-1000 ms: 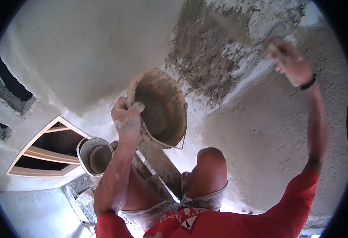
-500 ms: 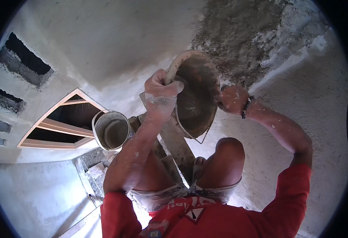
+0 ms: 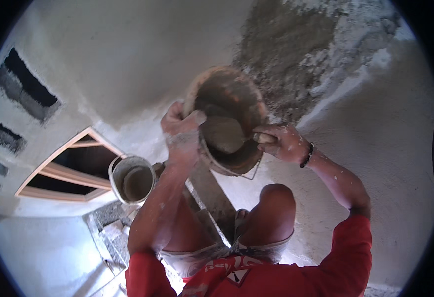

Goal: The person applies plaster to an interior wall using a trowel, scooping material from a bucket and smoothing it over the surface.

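The fingers of your left hand [image 3: 181,129] are hard to follow: the thumb laps over the rim of the tilted bucket [image 3: 250,96] and the rest pass out of sight behind it, closed on that edge. Your right hand [image 3: 287,143] is closed around a short-handled tool [image 3: 264,138] at the opposite side of the bucket; you see the pale handle end, but its working end cannot be told apart from the wet mortar. Your left forearm covers part of the planks [image 3: 212,193] below, and the lower edge cuts off your red shirt [image 3: 296,279].

The bucket sits in front of you, above your knees, its mouth toward you. A smooth grey lump of mortar [image 3: 222,133] is inside, and smears coat the inner wall. Its wire handle hangs at the lower right. Left of your forearm, a second pail [image 3: 132,164] has a grey mass inside, too dim to judge.

The wall [image 3: 128,59] is smooth grey at left, with a dark, rough patch [image 3: 286,54] above the bucket. Farther left are a pale wooden frame [image 3: 53,171] and dark slots [image 3: 29,79].
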A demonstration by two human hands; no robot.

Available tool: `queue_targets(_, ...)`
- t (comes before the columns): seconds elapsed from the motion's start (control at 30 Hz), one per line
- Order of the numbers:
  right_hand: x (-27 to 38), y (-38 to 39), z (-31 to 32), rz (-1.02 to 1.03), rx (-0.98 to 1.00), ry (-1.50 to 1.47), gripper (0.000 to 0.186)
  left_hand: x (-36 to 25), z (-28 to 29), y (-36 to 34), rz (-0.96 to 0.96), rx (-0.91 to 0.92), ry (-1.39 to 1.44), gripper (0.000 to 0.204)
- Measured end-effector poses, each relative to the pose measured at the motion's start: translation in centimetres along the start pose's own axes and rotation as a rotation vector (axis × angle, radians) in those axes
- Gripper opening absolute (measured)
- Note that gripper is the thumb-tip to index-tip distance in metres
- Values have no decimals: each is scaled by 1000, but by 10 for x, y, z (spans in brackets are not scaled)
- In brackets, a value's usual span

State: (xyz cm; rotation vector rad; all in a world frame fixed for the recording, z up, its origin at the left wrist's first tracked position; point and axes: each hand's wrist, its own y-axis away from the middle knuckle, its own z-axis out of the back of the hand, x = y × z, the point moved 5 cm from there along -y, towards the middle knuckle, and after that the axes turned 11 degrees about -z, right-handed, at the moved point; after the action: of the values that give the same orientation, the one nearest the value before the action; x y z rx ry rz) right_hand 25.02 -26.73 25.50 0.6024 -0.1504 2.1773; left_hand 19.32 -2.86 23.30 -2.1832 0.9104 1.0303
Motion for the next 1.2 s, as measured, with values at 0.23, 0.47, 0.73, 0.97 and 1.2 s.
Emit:
queue_targets(0.23, 25, 33, 94, 2, -147, 25, 54, 1, 8, -6, 6, 16, 98, 11)
queue_targets(0.47, -69, 61, 187, -631, -295, -105, 52, 4, 13, -3, 27, 24, 9, 14)
queue_targets(0.73, -14, 79, 241, -419, -504, 72, 45, 2, 6, -3, 36, 65, 0, 14)
queue_targets(0.97, 13, 21, 64, -27, -120, 950, 35, 16, 4, -2, -32, 154, -219, 13)
queue_targets(1.2, 12, -12, -11, 50, -87, 940, 24, 6, -6, 10, -45, 212, -252, 16)
